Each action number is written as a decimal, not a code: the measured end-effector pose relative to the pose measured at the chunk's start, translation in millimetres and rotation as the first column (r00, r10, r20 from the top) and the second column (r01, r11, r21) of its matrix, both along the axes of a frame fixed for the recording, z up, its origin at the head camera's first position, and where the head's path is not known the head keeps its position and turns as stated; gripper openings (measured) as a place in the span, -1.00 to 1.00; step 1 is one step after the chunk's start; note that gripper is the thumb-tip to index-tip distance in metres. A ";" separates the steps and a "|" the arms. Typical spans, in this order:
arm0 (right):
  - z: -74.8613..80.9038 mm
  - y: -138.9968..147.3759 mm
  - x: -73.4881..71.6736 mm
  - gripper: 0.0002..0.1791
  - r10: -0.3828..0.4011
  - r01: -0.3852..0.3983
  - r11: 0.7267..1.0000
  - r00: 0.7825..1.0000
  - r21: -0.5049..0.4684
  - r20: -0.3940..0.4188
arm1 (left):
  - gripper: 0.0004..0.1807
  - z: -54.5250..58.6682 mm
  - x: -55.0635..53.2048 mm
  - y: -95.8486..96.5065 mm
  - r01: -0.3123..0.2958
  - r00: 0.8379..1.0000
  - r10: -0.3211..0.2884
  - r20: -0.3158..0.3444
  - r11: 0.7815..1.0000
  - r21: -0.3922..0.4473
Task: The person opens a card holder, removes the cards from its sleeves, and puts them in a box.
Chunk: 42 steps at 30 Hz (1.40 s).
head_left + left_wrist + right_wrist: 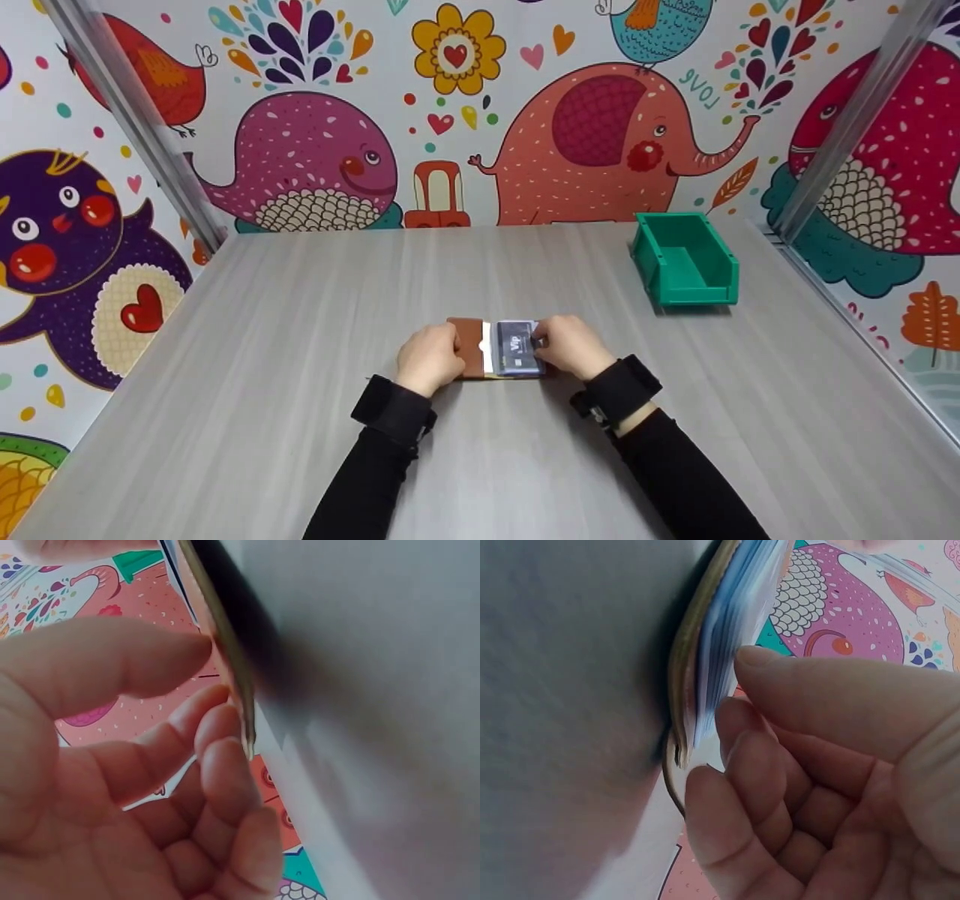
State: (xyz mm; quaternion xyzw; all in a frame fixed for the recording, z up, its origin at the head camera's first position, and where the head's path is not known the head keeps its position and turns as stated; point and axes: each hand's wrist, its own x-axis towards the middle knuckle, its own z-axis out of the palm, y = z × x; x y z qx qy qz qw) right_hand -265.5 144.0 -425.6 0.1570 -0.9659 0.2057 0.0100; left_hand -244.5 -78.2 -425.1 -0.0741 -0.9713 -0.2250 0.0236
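A brown card holder (470, 346) lies spread open on the table, a stack of clear sleeves on its right half. A dark card (514, 352) marked "Vip" shows in the top sleeve. My left hand (430, 358) holds the outer edge of the left cover. In the left wrist view, thumb and curled fingers (225, 772) meet at that thin edge. On the other side, my right hand (574, 346) grips the right edge. The right wrist view shows its thumb against the layered sleeves (731, 637), with fingers curled beside the cover's edge.
A green plastic bin (694, 274) stands at the back right of the light wood-grain table (300, 300). Printed cartoon panels (450, 112) wall the table's back and sides, with metal posts (135, 120) at the corners. Black bands (615, 390) circle both wrists.
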 end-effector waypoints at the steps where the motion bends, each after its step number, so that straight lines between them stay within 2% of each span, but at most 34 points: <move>1: -0.1 -0.2 -0.3 -0.74 -0.002 0.002 1.000 1.000 0.000 0.004 | -0.84 0.4 0.1 0.6 0.001 1.000 0.000 -0.008 1.000 0.002; 8: -0.4 -0.3 -0.6 -0.74 0.000 0.000 1.000 1.000 0.000 0.006 | -0.89 4.6 3.1 7.8 0.011 0.998 -0.009 -0.063 1.000 0.029; 16: -1.3 0.5 -1.7 -0.77 0.014 -0.015 1.000 1.000 -0.013 -0.012 | -0.96 7.7 1.6 20.7 0.043 0.989 -0.033 -0.144 0.997 0.067; 28: -1.1 0.6 -1.7 -0.80 0.015 -0.015 1.000 1.000 -0.010 -0.019 | -0.83 4.4 -2.0 38.1 0.058 0.994 -0.050 -0.101 0.995 0.080; 37: 0.1 0.1 -0.7 -0.78 0.021 -0.021 1.000 1.000 -0.016 -0.023 | -0.73 0.2 -5.4 42.3 0.034 0.999 -0.034 -0.001 0.998 0.061; 42: -1.2 0.3 -0.8 -0.79 0.014 -0.015 1.000 1.000 -0.015 -0.019 | -0.62 -1.6 -6.0 45.9 0.022 1.000 -0.023 0.014 0.999 0.032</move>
